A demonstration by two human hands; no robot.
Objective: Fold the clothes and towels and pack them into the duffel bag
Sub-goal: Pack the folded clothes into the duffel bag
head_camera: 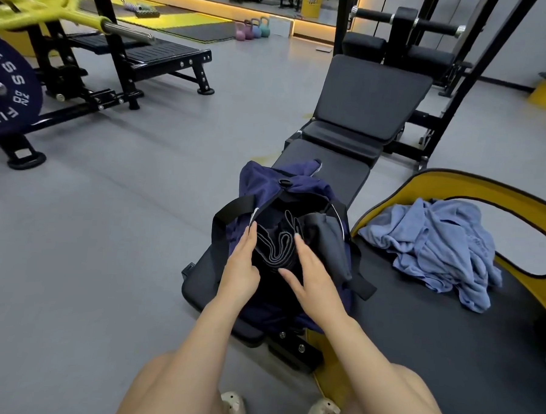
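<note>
In the head view, a navy duffel bag [266,187] of soft fabric stands open on a black padded surface [339,175], its black webbing straps [230,214] hanging to the sides. Inside lies dark folded cloth [277,248] with wavy grey edges, and beside it a grey folded piece [327,238]. The left hand [242,262] has straight fingers, its grip open, touching the left rim of the opening. The right hand [309,272] is spread open too, fingers resting on the dark cloth. A crumpled blue towel [437,247], soft and wrinkled, lies well apart to the right on a black and yellow mat [449,327].
</note>
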